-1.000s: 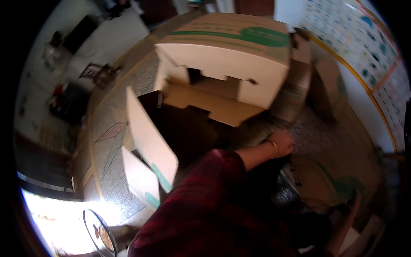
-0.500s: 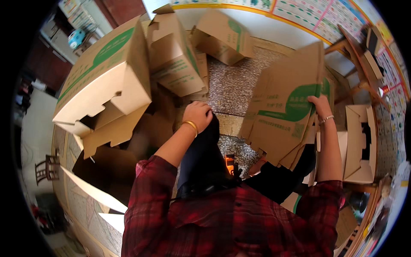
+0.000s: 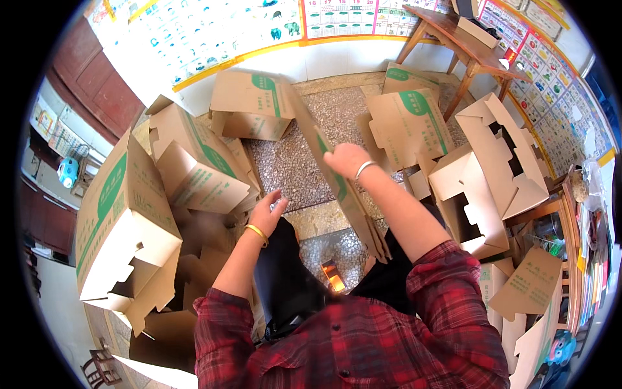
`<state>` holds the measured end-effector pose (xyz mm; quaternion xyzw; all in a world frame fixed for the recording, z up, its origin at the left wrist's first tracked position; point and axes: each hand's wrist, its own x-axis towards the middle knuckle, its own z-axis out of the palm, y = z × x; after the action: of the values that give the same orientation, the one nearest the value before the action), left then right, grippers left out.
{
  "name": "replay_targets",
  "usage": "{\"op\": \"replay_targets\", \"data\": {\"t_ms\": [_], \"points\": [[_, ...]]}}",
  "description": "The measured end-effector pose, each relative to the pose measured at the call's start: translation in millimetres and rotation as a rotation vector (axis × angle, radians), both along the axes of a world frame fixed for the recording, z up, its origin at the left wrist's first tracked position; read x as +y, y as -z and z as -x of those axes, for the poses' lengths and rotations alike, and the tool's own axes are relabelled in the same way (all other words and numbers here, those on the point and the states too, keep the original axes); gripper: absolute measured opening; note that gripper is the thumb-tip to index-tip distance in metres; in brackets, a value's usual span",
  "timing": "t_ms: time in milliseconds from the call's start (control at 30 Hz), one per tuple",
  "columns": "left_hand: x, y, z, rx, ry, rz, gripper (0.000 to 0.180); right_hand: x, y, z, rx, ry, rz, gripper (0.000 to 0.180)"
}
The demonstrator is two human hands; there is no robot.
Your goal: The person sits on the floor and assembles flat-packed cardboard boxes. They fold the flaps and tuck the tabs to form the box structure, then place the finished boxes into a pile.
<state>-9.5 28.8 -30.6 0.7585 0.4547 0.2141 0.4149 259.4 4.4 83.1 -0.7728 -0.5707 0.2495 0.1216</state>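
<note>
My right hand [image 3: 348, 161] grips the edge of a flattened cardboard box [image 3: 353, 209], brown with green print. The cardboard stands nearly edge-on in front of me, its near end between my knees. It looks like several layers together. My left hand [image 3: 264, 215] hovers above my left knee with its fingers apart and nothing in them. Beyond that hand, an upright cardboard carton [image 3: 206, 170] with loose flaps stands at the left.
A large carton [image 3: 139, 201] and dark open boxes fill my left side. Another carton [image 3: 249, 97] lies by the wall. More cartons [image 3: 414, 126] crowd the right, under a wooden table [image 3: 453, 39]. An orange and black object [image 3: 333, 276] is on the floor between my legs.
My right hand has brought the flattened box from the right to the middle, turning it edge-on. My left hand has lifted off my knee and its fingers have opened. The view has swung right.
</note>
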Motion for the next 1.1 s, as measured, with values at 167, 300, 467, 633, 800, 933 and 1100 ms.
{"op": "replay_targets", "data": {"t_ms": [167,300,467,633,800,933,1100], "points": [[-14.0,-34.9,-61.8,-0.384,-0.066,0.716,0.083,-20.2,30.3,24.5,0.19,-0.078,-0.139,0.043],[-25.3,-30.9,-85.8,-0.555,-0.068,0.866,0.064,-50.0,54.6,37.3,0.377,-0.168,-0.296,0.05],[-11.1,-13.8,-71.6,-0.626,-0.06,0.878,0.062,-77.0,82.4,33.7,0.626,-0.142,-0.221,0.072],[1.3,-8.4,-58.7,-0.689,-0.139,0.857,0.05,-88.3,99.5,23.8,0.62,-0.171,-0.155,0.073],[2.9,-3.6,-56.9,-0.713,-0.151,0.841,0.048,-97.1,105.9,18.0,0.494,-0.195,-0.059,0.075],[3.0,1.0,-57.2,-0.742,-0.163,0.816,0.05,-102.6,82.5,25.9,0.606,-0.177,-0.069,0.074],[4.8,2.2,-61.7,-0.739,-0.15,0.814,0.054,-105.5,78.9,23.5,0.78,-0.108,0.009,0.08]]}}
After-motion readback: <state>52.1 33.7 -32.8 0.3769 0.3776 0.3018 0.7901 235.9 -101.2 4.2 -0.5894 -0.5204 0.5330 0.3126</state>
